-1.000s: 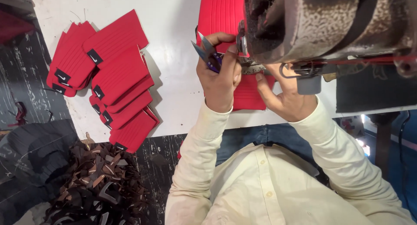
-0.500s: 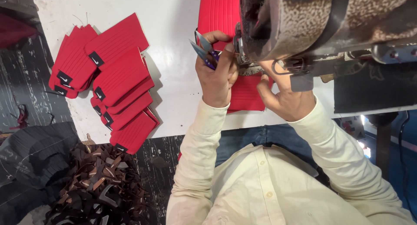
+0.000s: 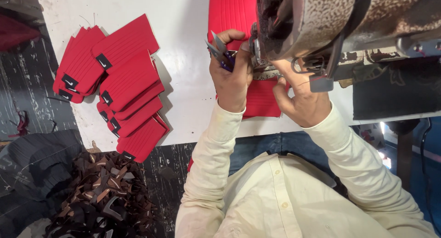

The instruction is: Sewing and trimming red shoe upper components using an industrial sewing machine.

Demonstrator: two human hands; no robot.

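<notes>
My left hand (image 3: 232, 79) is closed on small thread snips (image 3: 219, 48) with a purple grip, blades pointing up and left. It rests on a red ribbed fabric piece (image 3: 262, 101) that lies under the head of a sewing machine (image 3: 330, 22). My right hand (image 3: 301, 98) is just right of it, fingertips pressing the same fabric by the needle area, which the machine head partly hides. More of the red fabric (image 3: 229, 10) runs away past the machine.
A fanned stack of red ribbed pieces with small black labels (image 3: 121, 84) lies on the left of the white table (image 3: 183, 59). A heap of dark brown and black scraps (image 3: 98, 199) sits below the table's edge at the lower left.
Both hands stay at the needle area with the snips still held. The view has shifted a little, so the machine head covers more of the upper right.
</notes>
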